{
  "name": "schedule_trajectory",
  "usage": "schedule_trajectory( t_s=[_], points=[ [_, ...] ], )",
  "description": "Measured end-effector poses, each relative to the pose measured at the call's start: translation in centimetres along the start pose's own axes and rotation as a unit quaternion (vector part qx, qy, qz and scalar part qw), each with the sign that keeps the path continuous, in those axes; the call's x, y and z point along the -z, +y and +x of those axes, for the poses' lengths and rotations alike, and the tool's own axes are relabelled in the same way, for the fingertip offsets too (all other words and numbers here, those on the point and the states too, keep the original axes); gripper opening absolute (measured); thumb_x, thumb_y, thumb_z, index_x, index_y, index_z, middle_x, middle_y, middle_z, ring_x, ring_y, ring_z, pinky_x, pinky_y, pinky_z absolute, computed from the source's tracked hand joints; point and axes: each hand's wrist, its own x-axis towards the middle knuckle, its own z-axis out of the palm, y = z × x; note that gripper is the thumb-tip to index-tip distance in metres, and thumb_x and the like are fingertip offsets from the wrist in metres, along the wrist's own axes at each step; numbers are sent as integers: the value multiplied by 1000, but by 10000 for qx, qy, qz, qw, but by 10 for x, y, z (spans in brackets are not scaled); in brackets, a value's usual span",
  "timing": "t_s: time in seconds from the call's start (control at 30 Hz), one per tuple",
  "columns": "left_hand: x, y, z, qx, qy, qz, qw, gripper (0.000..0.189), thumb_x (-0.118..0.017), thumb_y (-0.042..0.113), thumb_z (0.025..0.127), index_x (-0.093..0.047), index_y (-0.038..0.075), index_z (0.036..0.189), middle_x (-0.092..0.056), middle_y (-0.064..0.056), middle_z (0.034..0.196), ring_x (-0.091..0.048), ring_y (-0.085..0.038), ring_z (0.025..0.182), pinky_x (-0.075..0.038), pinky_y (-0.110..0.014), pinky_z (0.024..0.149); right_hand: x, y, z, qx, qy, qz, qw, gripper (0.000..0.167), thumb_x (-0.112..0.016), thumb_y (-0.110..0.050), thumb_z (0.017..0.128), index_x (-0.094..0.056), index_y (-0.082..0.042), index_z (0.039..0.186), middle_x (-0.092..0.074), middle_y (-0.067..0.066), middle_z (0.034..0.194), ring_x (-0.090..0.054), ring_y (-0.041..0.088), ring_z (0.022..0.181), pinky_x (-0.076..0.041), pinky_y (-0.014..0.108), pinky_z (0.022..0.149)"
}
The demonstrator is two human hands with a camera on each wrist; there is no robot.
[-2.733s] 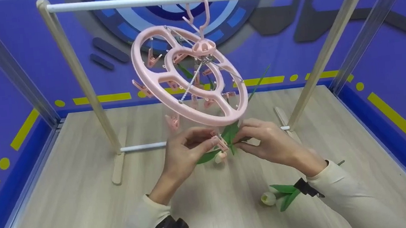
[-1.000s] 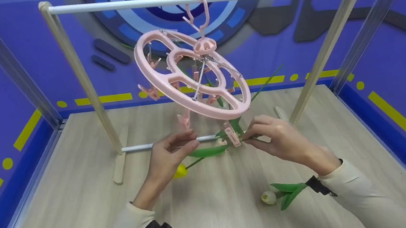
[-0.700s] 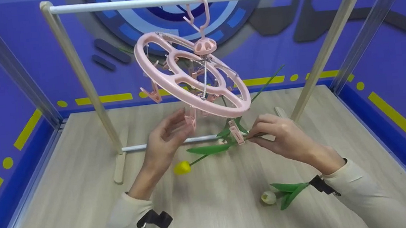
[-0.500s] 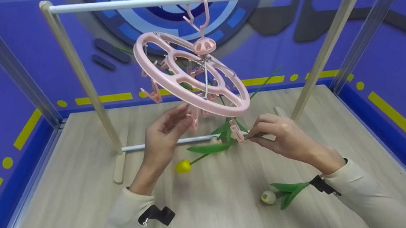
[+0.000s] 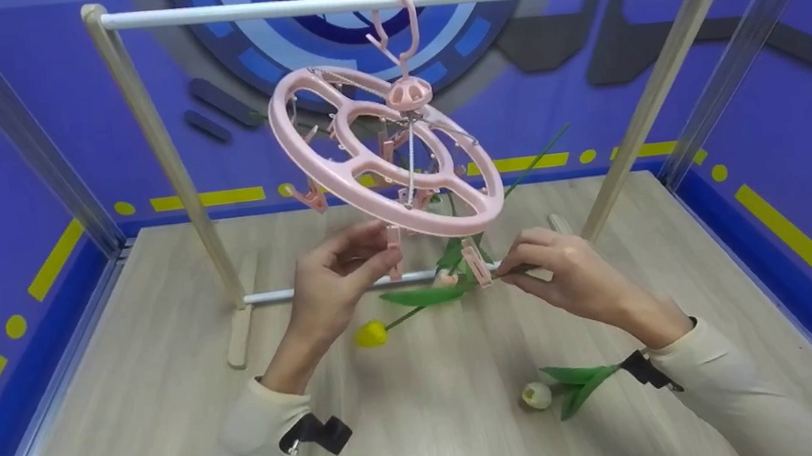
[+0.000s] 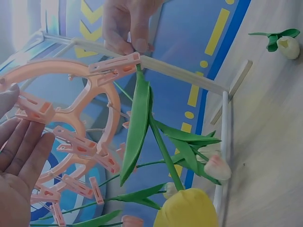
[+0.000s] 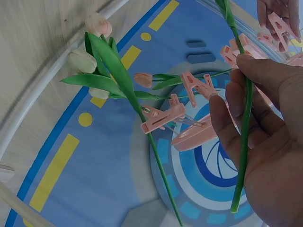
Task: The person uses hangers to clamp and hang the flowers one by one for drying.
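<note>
A round pink clip hanger (image 5: 372,204) hangs tilted from the rack's bar. My left hand (image 5: 328,278) pinches one of its clothespins (image 5: 394,255) between thumb and fingers, below the front rim. Thumb and fingers of my right hand (image 5: 557,265) grip the green stem (image 7: 247,113) of a yellow tulip (image 5: 370,334). Its bloom hangs down to the left, large in the left wrist view. Another pink clothespin (image 5: 477,262) lies over this stem, right beside my right fingertips; the left wrist view shows the tulip's long leaf (image 6: 137,127) just under it.
More tulips (image 6: 218,166), pale pink and white, hang from clips on the hanger's far side. A white tulip (image 5: 537,395) lies on the table near my right sleeve. The wooden rack's posts (image 5: 159,144) stand on both sides, with a low white crossbar (image 5: 273,296) behind.
My left hand has left the clothespin by the tulip stem, moved left, and taken another clothespin. The yellow bloom has come into view below. My right hand keeps the stem, slightly further right.
</note>
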Motion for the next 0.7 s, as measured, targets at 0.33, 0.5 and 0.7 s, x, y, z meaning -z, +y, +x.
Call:
schedule_trajectory(
  t_s=[0.33, 0.5, 0.7],
  points=[
    [-8, -8, -6, 37, -411, 168, 9990, 30, -84, 9, 92, -75, 3, 120, -77, -4, 110, -74, -22, 100, -63, -38, 91, 0, 4, -5, -649, -371, -370, 9965, 27, -84, 12, 84, -75, -5, 103, -70, 3, 99, -71, 17, 90, -65, 36, 74],
    [-12, -12, -9, 104, -523, 284, 9982, 30, -85, 10, 92, -75, 5, 120, -77, -3, 109, -74, -20, 101, -63, -37, 90, 0, 7, -6, -669, -473, -455, 9956, 25, -84, 9, 85, -74, -4, 104, -69, 4, 98, -71, 17, 90, -65, 36, 75],
    [-18, -15, -10, 41, -570, 158, 9982, 29, -85, 7, 90, -76, 4, 118, -78, -4, 106, -75, -20, 98, -64, -39, 86, 1, 8, -6, -940, -631, -747, 9908, 23, -85, 3, 87, -75, -6, 105, -70, 4, 99, -70, 18, 91, -65, 38, 77]
  ],
)
